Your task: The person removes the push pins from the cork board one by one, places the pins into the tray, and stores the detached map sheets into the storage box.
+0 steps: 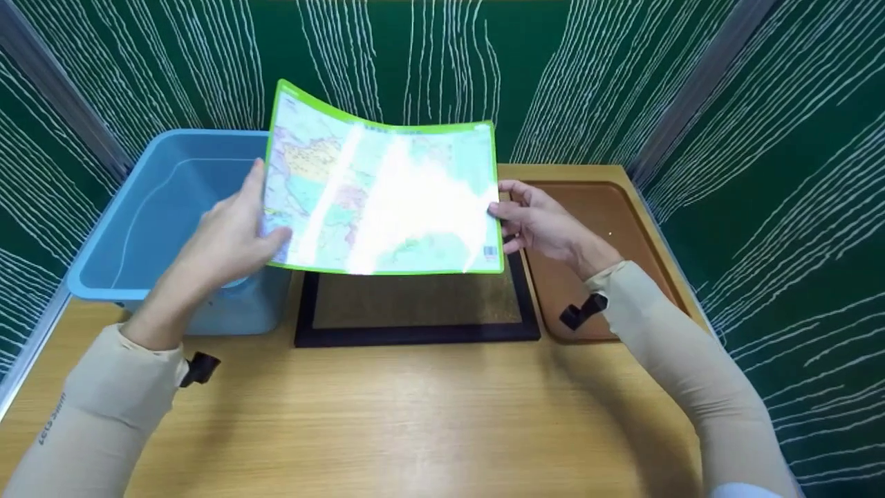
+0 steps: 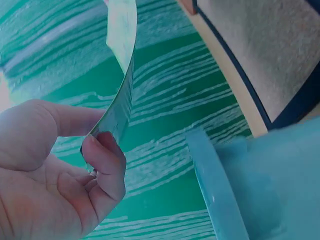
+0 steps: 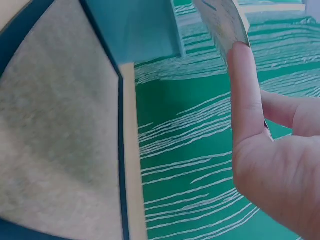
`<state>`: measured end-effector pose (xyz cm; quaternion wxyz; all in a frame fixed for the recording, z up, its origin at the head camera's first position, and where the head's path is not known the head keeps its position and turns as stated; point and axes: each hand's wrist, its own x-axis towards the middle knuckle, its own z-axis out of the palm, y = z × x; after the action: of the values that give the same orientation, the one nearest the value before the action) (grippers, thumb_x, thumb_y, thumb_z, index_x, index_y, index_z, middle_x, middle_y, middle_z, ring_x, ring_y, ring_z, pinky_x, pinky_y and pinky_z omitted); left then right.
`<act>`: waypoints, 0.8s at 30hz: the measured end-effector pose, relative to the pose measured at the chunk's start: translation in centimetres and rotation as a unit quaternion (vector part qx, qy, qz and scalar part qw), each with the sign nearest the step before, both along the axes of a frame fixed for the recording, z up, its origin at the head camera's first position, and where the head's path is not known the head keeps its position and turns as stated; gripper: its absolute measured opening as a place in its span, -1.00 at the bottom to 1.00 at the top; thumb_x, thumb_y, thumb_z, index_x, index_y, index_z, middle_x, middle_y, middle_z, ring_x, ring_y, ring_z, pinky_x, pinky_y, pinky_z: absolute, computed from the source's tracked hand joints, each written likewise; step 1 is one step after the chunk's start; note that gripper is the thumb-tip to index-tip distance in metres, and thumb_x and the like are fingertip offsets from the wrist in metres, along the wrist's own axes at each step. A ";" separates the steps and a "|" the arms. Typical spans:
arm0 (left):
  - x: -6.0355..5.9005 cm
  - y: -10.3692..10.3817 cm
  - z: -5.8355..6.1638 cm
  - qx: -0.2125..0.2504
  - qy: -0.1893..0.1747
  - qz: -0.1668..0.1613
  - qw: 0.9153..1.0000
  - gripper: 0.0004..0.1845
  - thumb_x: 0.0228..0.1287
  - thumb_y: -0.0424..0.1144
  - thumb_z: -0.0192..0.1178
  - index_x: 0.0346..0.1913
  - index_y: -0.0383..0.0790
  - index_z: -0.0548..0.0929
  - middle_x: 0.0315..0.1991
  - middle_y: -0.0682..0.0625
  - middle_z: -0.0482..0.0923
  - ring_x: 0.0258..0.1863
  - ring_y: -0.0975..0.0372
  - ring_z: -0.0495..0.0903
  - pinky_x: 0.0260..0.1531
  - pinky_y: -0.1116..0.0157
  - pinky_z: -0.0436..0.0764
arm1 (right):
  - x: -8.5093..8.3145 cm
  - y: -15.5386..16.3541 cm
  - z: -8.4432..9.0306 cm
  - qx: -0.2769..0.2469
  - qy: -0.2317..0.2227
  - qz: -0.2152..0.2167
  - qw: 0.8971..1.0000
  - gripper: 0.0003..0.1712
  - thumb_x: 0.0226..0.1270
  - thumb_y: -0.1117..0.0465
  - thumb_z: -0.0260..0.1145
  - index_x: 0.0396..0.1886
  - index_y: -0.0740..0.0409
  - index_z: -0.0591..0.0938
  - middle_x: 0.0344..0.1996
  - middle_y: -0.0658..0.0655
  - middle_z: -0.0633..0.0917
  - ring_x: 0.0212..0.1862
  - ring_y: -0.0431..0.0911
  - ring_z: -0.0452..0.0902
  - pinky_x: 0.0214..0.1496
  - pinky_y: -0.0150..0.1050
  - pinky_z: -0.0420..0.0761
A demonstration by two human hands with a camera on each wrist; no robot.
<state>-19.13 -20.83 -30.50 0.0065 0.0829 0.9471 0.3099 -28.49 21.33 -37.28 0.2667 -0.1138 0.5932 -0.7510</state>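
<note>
I've got both hands, left hand and right hand, pinching the map sheet edges, held above the black-framed board.

A thin bendy map sheet with a green edge is held up in the air above the wooden table. It is gripped on its left side by the left hand and on its right side by the right hand. Under the sheet, a flat board with a black frame is laid on the table. A blue plastic tub is set just left of the board. A brown tray is set just right of it.
</note>
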 end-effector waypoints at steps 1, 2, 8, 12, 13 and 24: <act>-0.1 -0.3 0.1 0.004 -0.006 0.004 1.000 0.03 0.45 -0.26 0.20 0.64 -0.16 -0.37 0.28 -0.36 0.40 -0.06 -0.05 0.63 -0.26 0.06 0.64 | -0.1 -0.1 0.4 -0.002 0.003 0.001 1.000 -0.48 0.49 0.27 0.29 0.35 0.19 0.36 -0.04 0.30 0.68 -0.35 0.01 0.69 -0.41 -0.16 0.72; -0.2 -0.5 0.1 0.007 -0.007 0.006 1.000 0.04 0.44 -0.27 0.21 0.64 -0.16 -0.36 0.26 -0.36 0.41 -0.07 -0.06 0.63 -0.25 0.06 0.65 | -0.1 -0.3 0.7 -0.002 0.006 0.003 1.000 -0.47 0.48 0.27 0.29 0.35 0.18 0.36 -0.03 0.31 0.67 -0.34 0.02 0.69 -0.41 -0.15 0.72; -0.2 -1.6 -0.4 0.021 -0.001 0.009 1.000 0.04 0.39 -0.29 0.29 0.65 -0.15 -0.25 0.13 -0.32 0.50 -0.15 -0.06 0.66 -0.29 0.12 0.65 | -0.3 -0.8 1.9 -0.010 0.018 0.022 1.000 -0.48 0.48 0.29 0.29 0.36 0.17 0.37 0.06 0.34 0.68 -0.20 0.12 0.75 -0.38 -0.08 0.73; -0.1 -2.2 -0.8 0.034 -0.007 -0.002 0.999 0.00 0.39 -0.27 0.31 0.65 -0.10 -0.16 0.09 -0.29 0.55 -0.18 -0.02 0.67 -0.31 0.17 0.64 | -0.3 -1.0 2.0 -0.018 0.017 0.026 0.999 -0.50 0.49 0.30 0.27 0.35 0.17 0.39 0.07 0.35 0.69 -0.20 0.14 0.76 -0.38 -0.08 0.73; -0.1 -2.3 -0.8 0.035 -0.010 -0.005 0.999 0.00 0.40 -0.26 0.31 0.65 -0.10 -0.16 0.09 -0.29 0.55 -0.19 -0.02 0.68 -0.32 0.19 0.64 | -0.4 -1.1 1.9 -0.019 0.016 0.026 0.999 -0.50 0.49 0.29 0.27 0.35 0.17 0.39 0.06 0.35 0.69 -0.20 0.14 0.76 -0.38 -0.08 0.73; -0.2 -3.9 -0.4 0.033 -0.062 -0.003 0.998 0.04 0.40 -0.11 0.32 0.65 -0.13 -0.21 0.13 -0.34 0.50 -0.25 0.00 0.66 -0.43 0.21 0.67 | -0.4 -2.0 1.7 -0.037 -0.007 0.025 0.999 -0.50 0.49 0.31 0.28 0.34 0.18 0.38 0.03 0.34 0.71 -0.17 0.15 0.76 -0.40 -0.10 0.73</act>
<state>-19.37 -24.69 -30.85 0.0631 0.0663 0.9338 0.3459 -28.89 19.38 -35.61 0.2852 -0.1335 0.5598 -0.7665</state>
